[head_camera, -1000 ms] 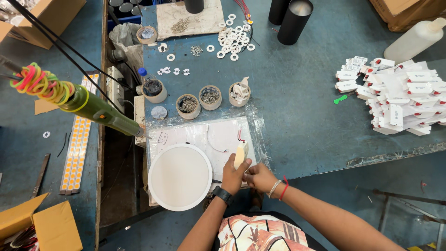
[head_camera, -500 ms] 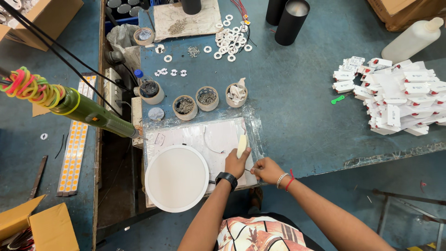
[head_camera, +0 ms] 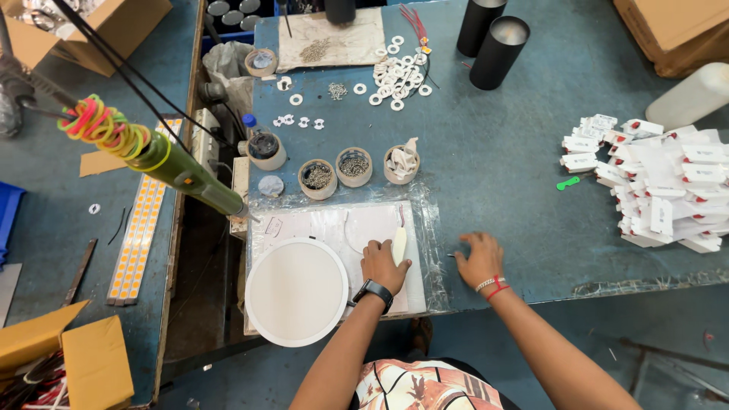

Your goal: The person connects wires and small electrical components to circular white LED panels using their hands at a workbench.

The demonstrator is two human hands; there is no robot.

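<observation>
My left hand (head_camera: 380,264), with a black watch on the wrist, rests on the white work mat (head_camera: 326,228) and holds a small cream-coloured handle (head_camera: 399,244) that points away from me. Just left of it lies a round white disc panel (head_camera: 296,291). My right hand (head_camera: 480,258), wearing a red thread and a bracelet, is flat on the blue table to the right of the mat, fingers spread, fingertips by a small dark piece. A thin white ring outline shows on the mat near the left hand.
Three small cups of screws and parts (head_camera: 355,165) stand behind the mat. White washers (head_camera: 399,76) lie further back beside two black cylinders (head_camera: 497,52). A pile of white boxes (head_camera: 668,186) sits at the right. A green hanging power screwdriver (head_camera: 178,171) hangs at the left.
My right hand has moved away from the left hand, out to the right onto the bare table. The left hand with the cream handle stays on the mat.
</observation>
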